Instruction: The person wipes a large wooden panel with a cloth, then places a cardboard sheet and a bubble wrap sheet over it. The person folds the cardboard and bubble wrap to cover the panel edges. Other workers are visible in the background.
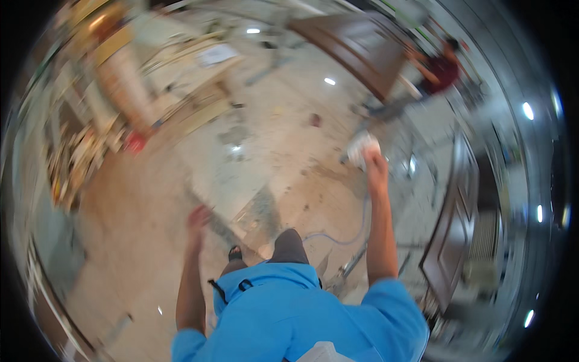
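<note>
My right hand [376, 164] is stretched out ahead, closed around a blurred white thing [362, 149]. Its kind is hard to make out; it looks like a crumpled white cloth or a small white container. Lower on the left, my left hand [199, 218] hangs over the floor near my leg. Motion smears its fingers, and no thing shows in it. A thin pale hose [338, 242] curves over the floor below my right hand; whether it joins the white thing cannot be seen.
A brown panelled door [356, 45] lies raised at the far right, with a person in a dark red shirt [443, 71] beside it. Another brown door [452, 229] stands at the right. Wood scraps [81, 160] and a worktable [187, 78] are at the left.
</note>
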`<state>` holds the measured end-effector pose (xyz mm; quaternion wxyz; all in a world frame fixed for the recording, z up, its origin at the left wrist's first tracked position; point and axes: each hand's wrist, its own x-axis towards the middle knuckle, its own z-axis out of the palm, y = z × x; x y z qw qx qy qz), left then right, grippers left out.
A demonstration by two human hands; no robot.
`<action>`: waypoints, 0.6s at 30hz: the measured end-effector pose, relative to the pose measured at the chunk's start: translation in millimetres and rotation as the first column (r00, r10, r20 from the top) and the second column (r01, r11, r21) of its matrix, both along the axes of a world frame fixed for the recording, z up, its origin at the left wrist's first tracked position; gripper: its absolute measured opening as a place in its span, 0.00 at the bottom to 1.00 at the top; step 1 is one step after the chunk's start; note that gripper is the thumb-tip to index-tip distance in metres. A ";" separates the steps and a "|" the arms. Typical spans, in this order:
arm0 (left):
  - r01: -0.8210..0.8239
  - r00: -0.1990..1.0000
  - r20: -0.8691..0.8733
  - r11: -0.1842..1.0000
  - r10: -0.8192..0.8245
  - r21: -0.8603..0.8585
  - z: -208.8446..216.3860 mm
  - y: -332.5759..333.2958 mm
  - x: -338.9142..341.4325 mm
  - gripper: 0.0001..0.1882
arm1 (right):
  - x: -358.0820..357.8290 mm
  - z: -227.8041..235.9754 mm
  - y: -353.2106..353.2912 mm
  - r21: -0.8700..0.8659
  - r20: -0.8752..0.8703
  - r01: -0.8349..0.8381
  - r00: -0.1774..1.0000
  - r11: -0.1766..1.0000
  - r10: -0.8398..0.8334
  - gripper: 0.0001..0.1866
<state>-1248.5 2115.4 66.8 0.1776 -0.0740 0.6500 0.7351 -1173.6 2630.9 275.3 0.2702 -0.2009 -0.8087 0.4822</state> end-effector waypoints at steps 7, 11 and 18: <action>-0.390 0.754 0.379 0.831 0.536 -0.397 -133.6 -115.5 59.7 0.13 | -245.7 39.4 339.1 -0.129 0.045 0.193 0.981 0.973 -0.189 0.09; -0.088 0.634 0.636 0.858 0.441 -0.507 -152.0 17.3 36.7 0.12 | -362.8 3.5 486.5 0.013 0.254 0.148 0.956 0.989 -0.146 0.08; 0.125 0.799 0.575 0.887 0.174 -0.444 -96.7 240.0 -168.9 0.11 | -412.6 -34.6 550.1 0.705 0.328 -0.201 0.943 0.681 -0.062 0.05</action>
